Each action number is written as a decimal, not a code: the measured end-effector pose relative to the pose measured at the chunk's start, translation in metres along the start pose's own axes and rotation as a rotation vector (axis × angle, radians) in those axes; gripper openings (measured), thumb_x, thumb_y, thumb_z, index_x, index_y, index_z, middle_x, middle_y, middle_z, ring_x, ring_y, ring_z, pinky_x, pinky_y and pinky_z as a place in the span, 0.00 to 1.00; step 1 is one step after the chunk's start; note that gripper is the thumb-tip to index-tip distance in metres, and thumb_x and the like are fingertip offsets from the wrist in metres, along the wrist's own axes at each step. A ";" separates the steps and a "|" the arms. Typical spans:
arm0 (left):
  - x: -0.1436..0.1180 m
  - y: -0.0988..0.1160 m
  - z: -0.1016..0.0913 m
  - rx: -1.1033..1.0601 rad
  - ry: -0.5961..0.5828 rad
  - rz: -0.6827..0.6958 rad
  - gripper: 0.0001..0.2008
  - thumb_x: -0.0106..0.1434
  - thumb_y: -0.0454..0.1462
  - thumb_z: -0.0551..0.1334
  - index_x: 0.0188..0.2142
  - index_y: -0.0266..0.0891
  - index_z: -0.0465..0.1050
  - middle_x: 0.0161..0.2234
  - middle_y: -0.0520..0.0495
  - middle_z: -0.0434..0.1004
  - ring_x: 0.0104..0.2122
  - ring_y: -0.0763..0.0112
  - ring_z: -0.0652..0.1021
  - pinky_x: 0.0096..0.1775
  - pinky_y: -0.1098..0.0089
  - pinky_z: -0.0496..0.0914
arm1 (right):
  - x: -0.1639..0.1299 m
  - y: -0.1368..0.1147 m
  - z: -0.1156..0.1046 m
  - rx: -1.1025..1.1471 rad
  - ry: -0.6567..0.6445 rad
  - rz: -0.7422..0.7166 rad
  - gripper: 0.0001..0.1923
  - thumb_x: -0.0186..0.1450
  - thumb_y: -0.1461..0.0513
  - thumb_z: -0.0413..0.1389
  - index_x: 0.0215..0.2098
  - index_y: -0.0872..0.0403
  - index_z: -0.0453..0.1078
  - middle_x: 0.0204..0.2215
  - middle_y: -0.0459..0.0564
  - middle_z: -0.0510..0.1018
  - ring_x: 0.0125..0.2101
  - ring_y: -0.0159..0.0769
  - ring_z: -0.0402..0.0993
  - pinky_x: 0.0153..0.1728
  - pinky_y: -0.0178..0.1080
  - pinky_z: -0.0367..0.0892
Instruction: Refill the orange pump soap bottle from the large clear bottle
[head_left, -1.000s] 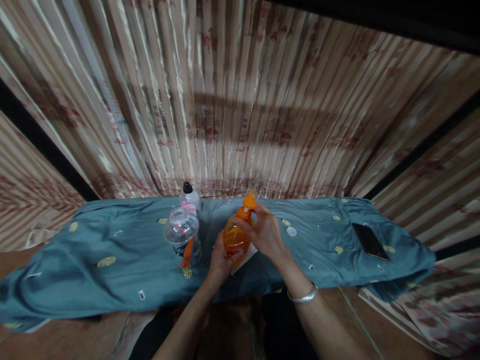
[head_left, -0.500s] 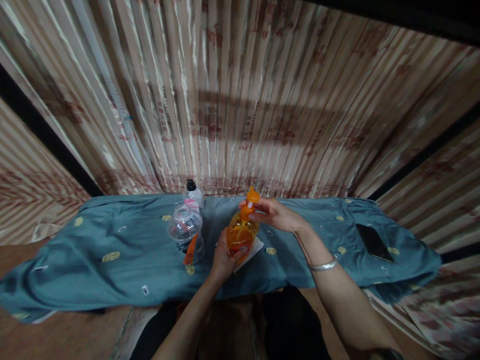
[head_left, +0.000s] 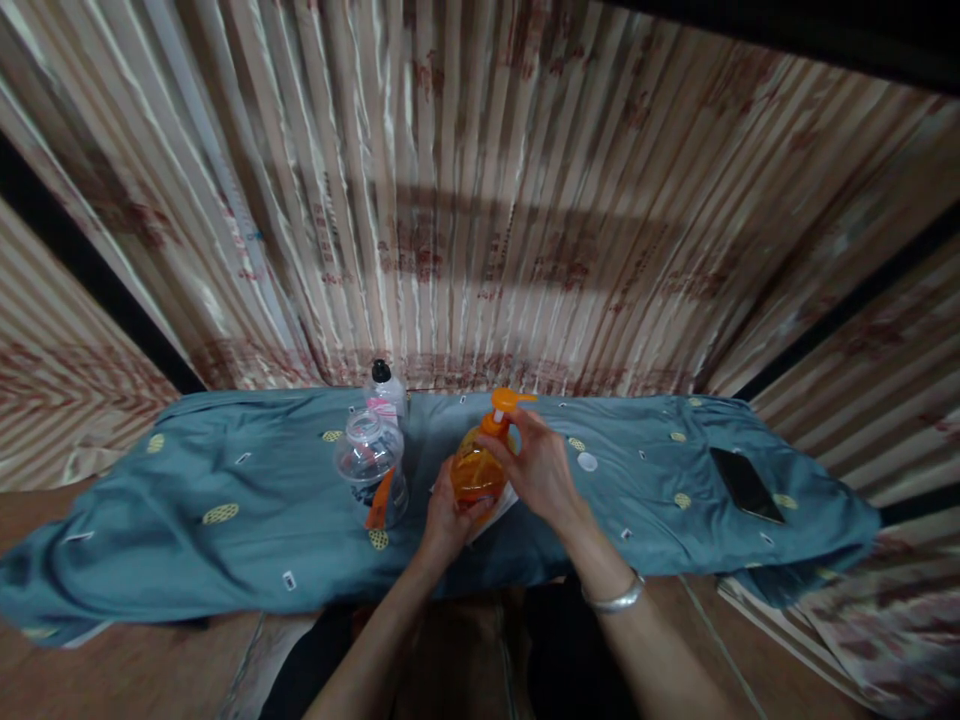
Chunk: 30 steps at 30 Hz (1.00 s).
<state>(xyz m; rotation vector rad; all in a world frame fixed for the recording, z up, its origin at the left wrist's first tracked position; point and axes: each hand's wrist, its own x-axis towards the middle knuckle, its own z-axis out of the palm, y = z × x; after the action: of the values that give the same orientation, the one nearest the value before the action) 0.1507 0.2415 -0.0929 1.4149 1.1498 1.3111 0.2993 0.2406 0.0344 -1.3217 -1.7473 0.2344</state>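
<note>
An orange pump bottle (head_left: 480, 472) of clear plastic stands near the middle of the cloth, leaning a little to the right, with amber liquid inside. My left hand (head_left: 448, 515) is wrapped round its lower body from the left. My right hand (head_left: 536, 465) grips the orange collar below the pump head (head_left: 510, 400), thumb in front and fingers behind. The nozzle points right. Something white and flat, like paper (head_left: 501, 512), lies beneath the bottle, mostly hidden. Left of it are a clear plastic jar (head_left: 371, 465) with an orange label and a black-capped bottle (head_left: 386, 388).
A blue-green patterned cloth (head_left: 285, 500) covers the bench. At the right lies a black phone (head_left: 746, 485). A small white disc (head_left: 587, 461) sits right of my right hand. Pleated curtains (head_left: 465, 200) hang behind, with dark bed-frame posts (head_left: 97, 270) at both sides.
My right hand has swung round to the near right side of the collar, its forearm closer in. The pump nozzle has turned to point right. My left hand stays on the bottle.
</note>
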 end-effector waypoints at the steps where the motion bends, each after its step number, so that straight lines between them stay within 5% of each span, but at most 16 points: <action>1: 0.000 0.000 0.000 -0.003 0.002 -0.003 0.35 0.50 0.41 0.77 0.56 0.43 0.69 0.52 0.41 0.83 0.54 0.49 0.83 0.56 0.50 0.75 | -0.001 -0.001 0.006 -0.026 0.055 0.021 0.16 0.70 0.47 0.61 0.41 0.51 0.77 0.40 0.58 0.85 0.44 0.54 0.81 0.49 0.53 0.76; 6: 0.001 0.001 0.000 -0.001 0.007 -0.003 0.34 0.50 0.40 0.78 0.55 0.44 0.70 0.50 0.42 0.83 0.51 0.51 0.84 0.54 0.52 0.76 | -0.003 -0.003 0.011 0.016 0.136 0.135 0.20 0.64 0.44 0.67 0.43 0.50 0.77 0.43 0.59 0.84 0.49 0.56 0.81 0.53 0.55 0.76; 14: 0.001 0.003 0.000 0.011 0.002 0.019 0.33 0.50 0.40 0.77 0.54 0.43 0.70 0.51 0.42 0.83 0.53 0.50 0.83 0.58 0.50 0.74 | 0.015 0.014 -0.016 0.344 -0.272 0.009 0.22 0.69 0.41 0.60 0.44 0.48 0.81 0.43 0.53 0.87 0.52 0.51 0.82 0.56 0.51 0.76; 22: -0.001 0.002 0.000 0.019 0.001 -0.014 0.34 0.50 0.40 0.77 0.54 0.43 0.68 0.50 0.40 0.84 0.52 0.48 0.85 0.55 0.50 0.78 | -0.003 0.003 0.010 0.263 -0.020 0.107 0.18 0.69 0.47 0.59 0.48 0.49 0.79 0.40 0.52 0.88 0.42 0.49 0.85 0.44 0.45 0.78; 25: -0.003 0.004 0.001 0.027 0.011 -0.024 0.42 0.49 0.40 0.78 0.61 0.42 0.64 0.53 0.36 0.83 0.52 0.46 0.85 0.55 0.46 0.77 | -0.011 -0.004 0.020 0.232 0.108 0.178 0.16 0.68 0.48 0.60 0.48 0.47 0.77 0.37 0.49 0.87 0.38 0.47 0.84 0.41 0.43 0.77; 30: 0.007 0.028 0.005 0.043 0.104 0.097 0.51 0.50 0.39 0.75 0.70 0.42 0.54 0.74 0.29 0.59 0.74 0.44 0.62 0.71 0.44 0.59 | -0.010 -0.006 0.031 0.234 0.183 0.230 0.16 0.65 0.48 0.63 0.44 0.48 0.73 0.39 0.50 0.85 0.41 0.47 0.83 0.46 0.46 0.77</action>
<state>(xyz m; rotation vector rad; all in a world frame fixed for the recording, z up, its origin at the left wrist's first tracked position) 0.1577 0.2431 -0.0649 1.4636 1.1969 1.4507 0.2725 0.2402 0.0146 -1.3264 -1.3708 0.4204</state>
